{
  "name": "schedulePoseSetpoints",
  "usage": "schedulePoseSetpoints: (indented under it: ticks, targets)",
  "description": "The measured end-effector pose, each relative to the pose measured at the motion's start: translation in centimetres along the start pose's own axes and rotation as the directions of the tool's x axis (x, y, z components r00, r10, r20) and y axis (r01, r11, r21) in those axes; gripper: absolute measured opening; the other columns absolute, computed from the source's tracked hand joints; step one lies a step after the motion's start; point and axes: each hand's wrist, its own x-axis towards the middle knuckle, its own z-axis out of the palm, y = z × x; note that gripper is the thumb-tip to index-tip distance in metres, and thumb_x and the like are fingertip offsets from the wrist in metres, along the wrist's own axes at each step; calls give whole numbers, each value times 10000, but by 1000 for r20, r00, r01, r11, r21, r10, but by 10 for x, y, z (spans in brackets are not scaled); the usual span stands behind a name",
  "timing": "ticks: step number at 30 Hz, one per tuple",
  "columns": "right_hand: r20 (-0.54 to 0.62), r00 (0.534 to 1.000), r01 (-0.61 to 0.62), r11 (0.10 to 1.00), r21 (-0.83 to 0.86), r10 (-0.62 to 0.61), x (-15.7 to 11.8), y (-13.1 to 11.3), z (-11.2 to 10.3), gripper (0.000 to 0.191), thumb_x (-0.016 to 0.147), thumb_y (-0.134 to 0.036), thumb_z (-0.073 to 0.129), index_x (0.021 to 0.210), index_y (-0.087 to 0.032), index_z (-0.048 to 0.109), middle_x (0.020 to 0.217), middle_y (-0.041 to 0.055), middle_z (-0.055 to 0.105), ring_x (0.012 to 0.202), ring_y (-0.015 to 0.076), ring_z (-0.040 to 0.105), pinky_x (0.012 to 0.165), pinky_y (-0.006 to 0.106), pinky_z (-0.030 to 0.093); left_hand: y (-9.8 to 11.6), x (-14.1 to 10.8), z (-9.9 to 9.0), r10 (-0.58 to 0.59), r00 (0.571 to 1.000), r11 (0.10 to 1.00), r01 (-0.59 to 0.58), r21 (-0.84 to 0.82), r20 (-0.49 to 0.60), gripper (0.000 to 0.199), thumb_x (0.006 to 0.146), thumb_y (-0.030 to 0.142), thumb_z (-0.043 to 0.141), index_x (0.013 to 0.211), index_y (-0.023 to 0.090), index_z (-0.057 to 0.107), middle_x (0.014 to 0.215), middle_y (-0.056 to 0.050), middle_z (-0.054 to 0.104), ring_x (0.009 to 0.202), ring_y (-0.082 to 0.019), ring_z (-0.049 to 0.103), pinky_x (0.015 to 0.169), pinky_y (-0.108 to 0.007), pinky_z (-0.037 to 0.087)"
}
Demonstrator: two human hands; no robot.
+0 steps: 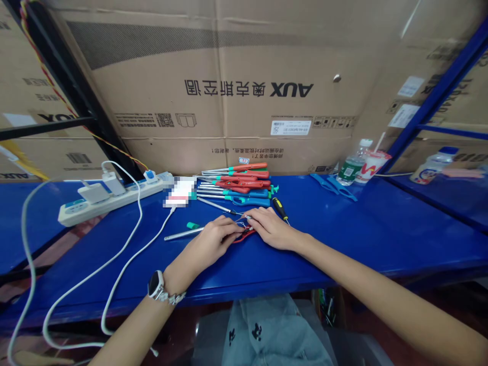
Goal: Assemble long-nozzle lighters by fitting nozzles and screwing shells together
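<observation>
In the middle of the blue table my left hand (219,236) is closed, its thumb and fingers pinched on an opened red lighter handle (244,236). My right hand (271,227) is bent over the same handle from the right, fingertips closed near thin wires (241,222); what they grip is partly hidden. A metal tube (183,234) runs out to the left, partly behind my left hand. Behind my hands lies another thin metal tube (215,204) with a dark end. A green cap (192,225) is left of them, and a yellow-black screwdriver (279,207) lies just beyond my right hand.
Several red long-nosed lighters (247,175) and blue ones (253,200) are piled behind my hands. A power strip (114,201) with white cables stands left, beside a blurred-out phone (181,191). Blue plastic pieces (335,187), a bottle (349,168) and a cup (371,165) are at right.
</observation>
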Motion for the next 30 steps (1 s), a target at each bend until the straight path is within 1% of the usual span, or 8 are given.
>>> schedulePoseSetpoints:
  ticks: [8, 14, 18, 20, 23, 25, 28, 30]
  targets:
    - [-17, 1000, -3, 1000, 6, 3, -2, -1, 0, 310, 1088, -283, 359, 1280, -202, 590, 1306, 102, 679, 1161, 243, 595, 984, 425, 384, 2, -2, -1, 3, 999, 1000, -3, -5, -42, 198, 1001, 194, 575, 1095, 203, 749, 1034, -65, 749, 986, -209, 686, 869, -371, 589]
    - [-33, 999, -10, 1000, 21, 11, -2, -3, 0, 278, 1076, -267, 401, 1277, -198, 581, 1335, 108, 663, 1204, 241, 592, 1024, 433, 379, 4, -2, -2, 9, 999, 1000, -11, -29, -50, 187, 985, 179, 595, 1074, 198, 758, 973, -58, 740, 948, -203, 683, 839, -352, 582]
    - [-45, 998, -42, 995, 91, 46, 2, 0, -7, 263, 1037, -277, 505, 1283, -198, 553, 1126, 79, 732, 1067, 228, 647, 1018, 441, 395, 2, -2, -2, 12, 999, 999, -13, -37, -42, 179, 994, 196, 588, 1069, 198, 751, 998, -62, 737, 958, -203, 673, 842, -355, 573]
    - [-66, 997, -34, 997, 65, 38, 5, 3, -12, 238, 1002, -260, 566, 1234, -206, 574, 1089, 70, 733, 1042, 234, 650, 1013, 456, 391, 1, -2, -3, 13, 999, 999, -14, -32, -36, 184, 1004, 211, 575, 1074, 197, 745, 1011, -64, 733, 961, -202, 667, 842, -353, 571]
    - [-85, 996, -3, 1000, -25, 1, 10, 7, -20, 196, 969, -209, 594, 1164, -218, 604, 1211, 86, 688, 1155, 263, 603, 1013, 476, 374, 0, -2, -3, 16, 999, 1000, -16, -11, -30, 190, 1011, 221, 566, 1085, 198, 740, 1001, -61, 733, 948, -201, 662, 838, -352, 570]
    - [-83, 996, 18, 998, -67, -23, 9, 9, -24, 173, 954, -176, 588, 1121, -214, 617, 1221, 90, 660, 1181, 270, 573, 1007, 475, 376, 0, -1, -3, 17, 999, 1000, -17, 2, -40, 187, 1008, 221, 570, 1079, 192, 741, 983, -62, 735, 928, -202, 659, 832, -357, 570]
    - [-61, 995, 76, 993, -87, -81, 4, 10, -29, 140, 911, -122, 592, 1013, -205, 642, 1123, 78, 633, 1102, 248, 569, 966, 438, 408, -2, -1, -2, 13, 998, 1000, -12, 10, -56, 193, 1008, 224, 567, 1066, 185, 747, 952, -64, 735, 899, -203, 656, 809, -359, 572]
    - [-15, 994, 110, 991, -79, -111, -1, 10, -32, 149, 888, -106, 610, 984, -207, 663, 1069, 66, 628, 1045, 233, 576, 930, 413, 425, -2, -1, -1, 10, 999, 1000, -10, 5, -53, 198, 1008, 226, 563, 1061, 188, 749, 945, -65, 733, 893, -202, 656, 799, -356, 572]
